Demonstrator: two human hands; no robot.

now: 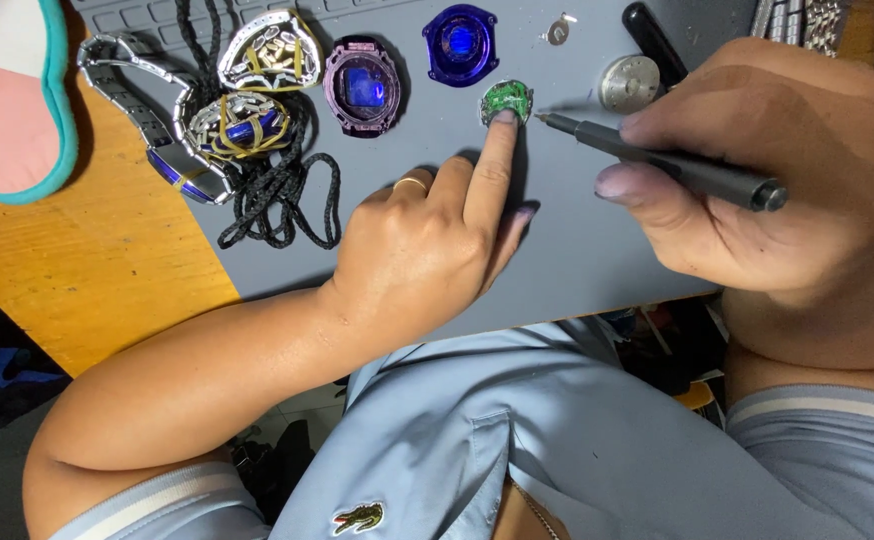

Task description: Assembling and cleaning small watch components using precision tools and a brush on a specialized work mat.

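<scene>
Circuit board [506, 99], small, round and green, lies on the grey mat [577, 250] at about 12 o'clock from the person's chest, pinned under the tip of the left index finger.

Nearest the camera is the person's light blue shirt [517, 440]. Just beyond it, the left hand [427, 250] rests on the mat with a ring on one finger; its other fingers are curled in and only the index finger is stretched out to press on the board. At 2 o'clock the right hand [787, 170] is closed around a dark, slim screwdriver [657, 160] (held much like a pen), whose fine tip points toward 9 o'clock and stops just beside the board's right edge; whether it touches cannot be told.

Farther out, at 12 o'clock, a blue watch case [460, 44] and a purple watch case [362, 86] lie side by side on the mat. At 1 o'clock sits a round silver metal disc [629, 83], partly behind the right hand. At 10 o'clock a black cord [287, 190] is tangled beside two coiled metal watch bands [247, 90] bound with yellow rubber bands. The orange wooden bench [87, 260] shows at 9 o'clock past the mat's edge.
</scene>
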